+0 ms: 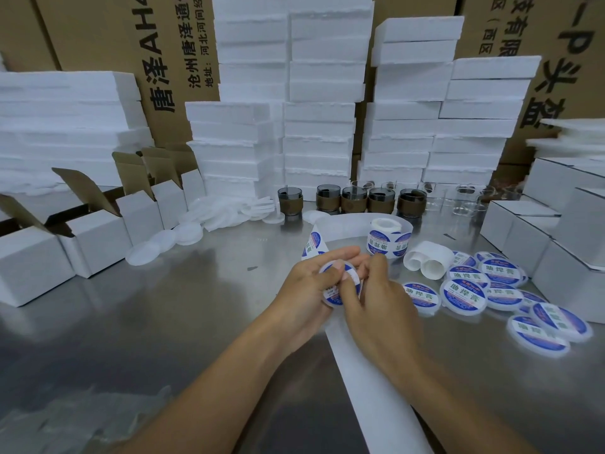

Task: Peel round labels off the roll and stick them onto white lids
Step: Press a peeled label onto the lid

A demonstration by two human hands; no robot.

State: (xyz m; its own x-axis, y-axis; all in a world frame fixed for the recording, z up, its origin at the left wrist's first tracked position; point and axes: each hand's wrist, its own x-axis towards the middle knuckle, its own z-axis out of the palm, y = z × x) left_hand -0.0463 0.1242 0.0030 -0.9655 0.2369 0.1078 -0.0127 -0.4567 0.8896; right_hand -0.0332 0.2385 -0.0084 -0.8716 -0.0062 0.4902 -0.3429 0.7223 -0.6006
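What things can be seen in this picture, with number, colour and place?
held lid: one, white, blue label, between both hands
label roll: one, blue-white, behind hands
backing strip: one, white, from hands toward viewer
labelled lids: about ten, blue-white, table right
blank lids: many, white, table left
boxes: many, white, both sides
foam blocks: many, white, stacked behind
dark jars: five, back centre
clear jars: several, back right
table: grey metal
left hand: grips the lid
right hand: pinches it, thumb on label

bare lids (183, 232) left, labelled lids (491, 283) right, roll (388, 239) between
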